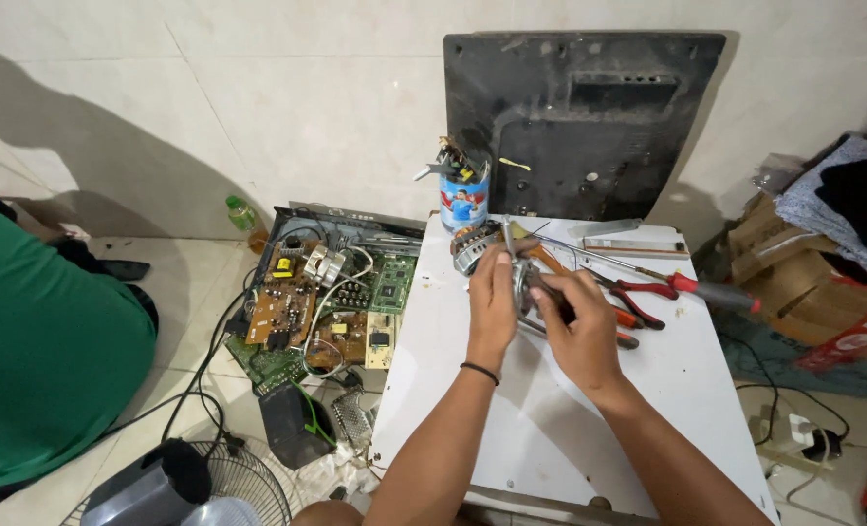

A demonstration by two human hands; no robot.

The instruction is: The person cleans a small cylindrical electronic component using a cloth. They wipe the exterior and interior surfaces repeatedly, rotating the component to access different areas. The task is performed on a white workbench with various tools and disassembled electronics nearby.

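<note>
Fan guard [224,482] noted nearest camera, lower left, on floor. Circuit boards [321,302] laid beside white tabletop [550,429]. Left hand [492,297] closed around small motor [523,278], held just above tabletop centre, wrist straight. Right hand [574,326] pinched on motor's right side, fingers curled, forearm angled inward. Judgement: motor best kept steadied by left while right works; firm grip advised. Red pliers [643,297] and screwdriver [711,290] placed to right.
</note>
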